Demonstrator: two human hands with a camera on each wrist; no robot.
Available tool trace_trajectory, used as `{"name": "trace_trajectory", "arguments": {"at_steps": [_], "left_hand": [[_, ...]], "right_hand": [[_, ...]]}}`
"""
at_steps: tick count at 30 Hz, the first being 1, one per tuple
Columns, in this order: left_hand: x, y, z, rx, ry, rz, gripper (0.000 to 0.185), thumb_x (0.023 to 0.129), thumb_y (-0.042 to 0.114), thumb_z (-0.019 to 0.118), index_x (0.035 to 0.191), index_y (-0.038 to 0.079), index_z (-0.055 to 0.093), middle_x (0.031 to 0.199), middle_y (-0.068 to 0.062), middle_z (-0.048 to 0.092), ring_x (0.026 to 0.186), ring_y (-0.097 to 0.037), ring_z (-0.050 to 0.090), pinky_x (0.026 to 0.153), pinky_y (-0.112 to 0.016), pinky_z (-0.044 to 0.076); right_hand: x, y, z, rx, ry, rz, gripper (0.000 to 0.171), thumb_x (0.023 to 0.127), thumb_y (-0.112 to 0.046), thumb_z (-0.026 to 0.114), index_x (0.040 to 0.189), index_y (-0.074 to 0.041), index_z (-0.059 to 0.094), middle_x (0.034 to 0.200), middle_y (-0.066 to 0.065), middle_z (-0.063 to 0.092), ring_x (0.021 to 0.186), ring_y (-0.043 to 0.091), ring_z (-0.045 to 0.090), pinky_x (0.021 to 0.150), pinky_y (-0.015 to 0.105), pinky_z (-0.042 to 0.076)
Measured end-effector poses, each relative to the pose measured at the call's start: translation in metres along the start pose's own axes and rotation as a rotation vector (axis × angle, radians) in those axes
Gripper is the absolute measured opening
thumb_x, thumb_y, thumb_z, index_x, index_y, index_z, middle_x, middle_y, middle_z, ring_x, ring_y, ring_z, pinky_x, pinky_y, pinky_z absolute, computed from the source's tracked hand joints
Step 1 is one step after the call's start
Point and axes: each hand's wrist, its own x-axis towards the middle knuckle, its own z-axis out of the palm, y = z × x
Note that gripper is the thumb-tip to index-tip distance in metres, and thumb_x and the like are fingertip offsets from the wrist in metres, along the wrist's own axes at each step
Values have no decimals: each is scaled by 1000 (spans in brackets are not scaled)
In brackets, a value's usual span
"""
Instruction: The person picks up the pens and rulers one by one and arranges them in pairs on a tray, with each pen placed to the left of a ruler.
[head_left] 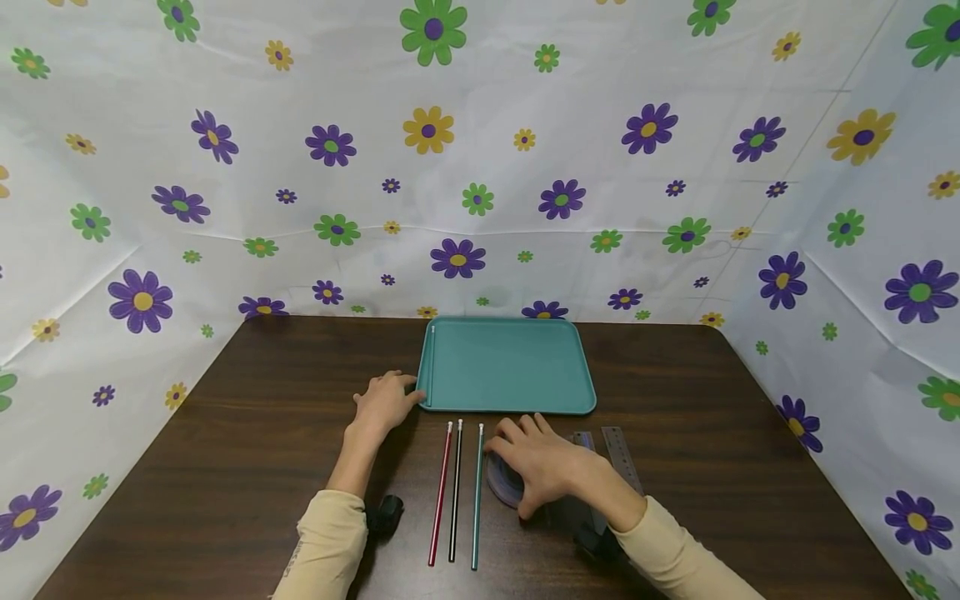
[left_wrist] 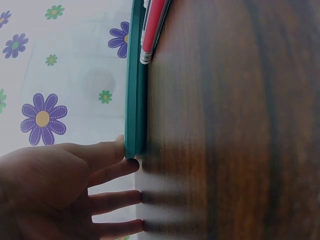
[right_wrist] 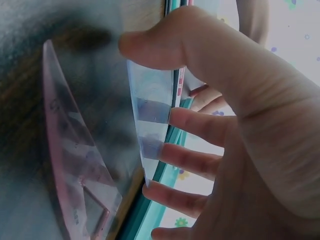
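Observation:
My left hand (head_left: 384, 402) rests at the near left corner of a teal tray (head_left: 510, 367), its thumb at the rim and its other fingers spread, nearly straight, beside it. A thin pale pencil (head_left: 432, 367) lies along the tray's left side. My right hand (head_left: 546, 460) arches over a clear protractor (head_left: 504, 482). In the right wrist view, its thumb and fingertips are curved round the edges of the protractor (right_wrist: 150, 125). Near that hand, a clear pinkish set square (right_wrist: 75, 160) lies on the table. Red (head_left: 441, 496), black (head_left: 455, 492) and teal (head_left: 477, 500) pencils lie between my hands.
A metal ruler (head_left: 621, 457) lies right of my right hand, and a second ruler (head_left: 583, 439) is partly hidden by it. Everything stands on a dark wooden table (head_left: 247, 467). A flower-printed cloth (head_left: 495, 150) rises behind it and along the sides.

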Motion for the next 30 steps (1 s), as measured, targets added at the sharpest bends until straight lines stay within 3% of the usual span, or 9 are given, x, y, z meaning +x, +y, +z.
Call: {"name": "trace_trajectory", "arguments": {"at_steps": [10,17,23,30], "left_hand": [[0,-1,0,-8,1,-4,52,99,36,61,141,7,56,153,-24,41,140,-53,33,104,-83,18],[0,-1,1,-11,3,0,51,99,36,61,141,6,57,153,-25,41,140,-53,33,104,-83,18],[1,-1,1,-10,-1,-4,52,99,36,61,141,7,57,153,-24,41,140,-53,33,104,-83,18],[0,1,-1,3,-18,-8,50,99,36,60,141,9,57,154,-23,41,141,-53,34,103,-83,20]], "right_hand": [[3,1,-3,10,56,-5,83,68,-36,90,138,-19,48,139,6,40,129,34,40,114,66,27],[7,1,-2,26,101,-9,66,68,-33,89,121,-21,51,135,3,41,125,33,42,114,67,26],[11,3,-4,-17,170,-27,59,67,-35,88,112,-20,52,139,9,42,125,36,44,113,66,29],[16,7,-5,-72,257,-65,58,69,-36,86,115,-20,55,141,12,43,124,39,45,109,63,34]]}}
